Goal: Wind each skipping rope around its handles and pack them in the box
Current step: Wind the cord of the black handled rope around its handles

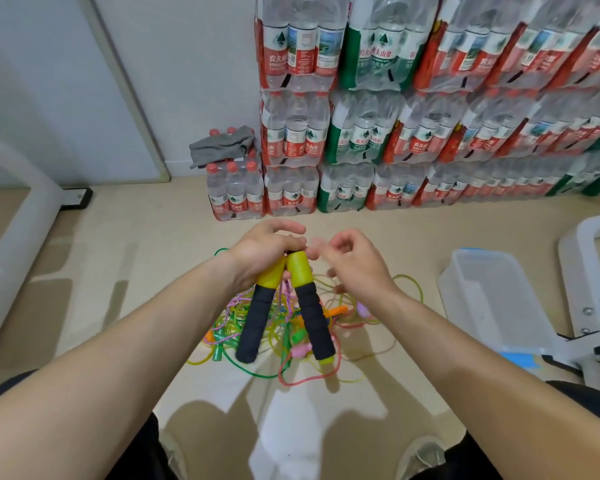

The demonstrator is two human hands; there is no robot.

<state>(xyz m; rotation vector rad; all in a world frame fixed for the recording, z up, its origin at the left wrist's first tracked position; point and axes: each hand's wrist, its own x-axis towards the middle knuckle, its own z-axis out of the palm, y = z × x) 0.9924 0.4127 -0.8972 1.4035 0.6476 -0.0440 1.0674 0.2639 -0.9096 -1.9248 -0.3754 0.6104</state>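
The left hand (262, 252) is clamped round the yellow plastic tops of a pair of skipping-rope handles with black foam grips (310, 306), thumb and fingers curled over them. The two tops are pressed together inside that fist. From there the long axes run down and back toward the person's lap, splaying apart (an upside-down V), so the black ends hang free above the floor.

Just beside the tops, on their right, the right hand (355, 268) hovers with its fingers curled in. It is smeared with motion, and I cannot tell whether it pinches a strand or holds nothing. It is the free hand nearest the point where the cord leaves the handles, so I'd judge the winding falls to it while the left holds the pair steady.

Beneath both hands a tangled pile of coloured ropes (222, 332) sprawls on the floor.

Further right, well apart from the hands, the translucent plastic box with a blue rim (465, 289) sits open on the floor, on the right hand's side.
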